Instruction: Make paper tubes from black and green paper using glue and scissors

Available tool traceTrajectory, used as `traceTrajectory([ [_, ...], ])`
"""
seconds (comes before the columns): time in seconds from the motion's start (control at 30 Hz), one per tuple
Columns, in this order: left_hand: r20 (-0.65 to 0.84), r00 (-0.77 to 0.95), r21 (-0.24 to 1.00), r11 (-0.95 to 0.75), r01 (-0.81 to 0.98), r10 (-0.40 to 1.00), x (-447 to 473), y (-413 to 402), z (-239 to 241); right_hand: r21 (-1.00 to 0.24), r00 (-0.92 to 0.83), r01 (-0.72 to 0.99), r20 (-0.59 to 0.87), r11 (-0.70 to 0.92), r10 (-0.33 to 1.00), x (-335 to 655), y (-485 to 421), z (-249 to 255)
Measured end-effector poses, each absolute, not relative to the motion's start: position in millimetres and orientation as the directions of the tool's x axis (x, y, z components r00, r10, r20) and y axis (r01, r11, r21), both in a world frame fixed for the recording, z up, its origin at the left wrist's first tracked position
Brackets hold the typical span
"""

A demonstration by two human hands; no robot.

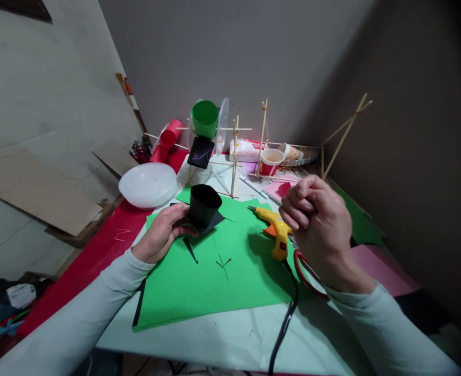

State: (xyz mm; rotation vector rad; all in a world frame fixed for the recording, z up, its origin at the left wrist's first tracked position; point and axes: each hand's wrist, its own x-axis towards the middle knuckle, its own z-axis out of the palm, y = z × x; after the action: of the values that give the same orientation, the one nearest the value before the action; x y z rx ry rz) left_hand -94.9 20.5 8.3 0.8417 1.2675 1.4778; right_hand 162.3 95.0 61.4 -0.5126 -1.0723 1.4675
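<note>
My left hand (167,232) is closed around the lower left side of a black paper tube (203,211), whose open top faces up. Beneath it lies a flat black paper piece (212,225), with thin black scraps nearby on the green paper (199,297). My right hand (318,224) is raised on the right with its fingers curled in and pressed together. Whatever it may hold is hidden. Just left of that hand, a yellow glue gun (280,237) lies on the green paper. Red-handled scissors (298,266) are partly hidden behind my right wrist.
A white plastic bowl (148,185) sits at left. Behind the tube stands a wooden stick frame (234,156) carrying a green paper cup (204,120). A red paper tube (167,140) and a red-and-white cup (271,162) are at the back. The glue gun's black cord (287,324) crosses the front edge.
</note>
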Motion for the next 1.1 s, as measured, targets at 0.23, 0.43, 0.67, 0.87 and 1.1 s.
traceTrajectory([
  [0.23, -0.142, -0.122, 0.953, 0.103, -0.285, 0.982, -87, 16, 6, -0.942, -0.307, -0.156, 0.331, 0.296, 0.892, 155, 89, 51],
  [0.43, -0.204, 0.027, 0.951, 0.205, -0.233, 0.979, -76, 9, 11, -0.917, -0.664, 0.113, 0.217, 0.383, 0.715, 154, 70, 60],
  [0.67, -0.24, 0.075, 0.965, 0.246, -0.085, 0.968, -74, 8, 15, -0.839, -0.665, 0.209, 0.255, 0.502, 0.702, 150, 63, 60],
  [0.87, -0.306, 0.114, 0.952, 0.304, 0.03, 0.945, -75, 8, 15, -0.6, -0.61, 0.19, 0.548, 0.777, 0.572, 152, 64, 49],
  [1.1, -0.307, 0.139, 0.94, 0.322, -0.111, 0.942, -74, 6, 8, -0.338, -0.554, 0.314, 0.694, 0.887, 0.46, 152, 61, 43],
])
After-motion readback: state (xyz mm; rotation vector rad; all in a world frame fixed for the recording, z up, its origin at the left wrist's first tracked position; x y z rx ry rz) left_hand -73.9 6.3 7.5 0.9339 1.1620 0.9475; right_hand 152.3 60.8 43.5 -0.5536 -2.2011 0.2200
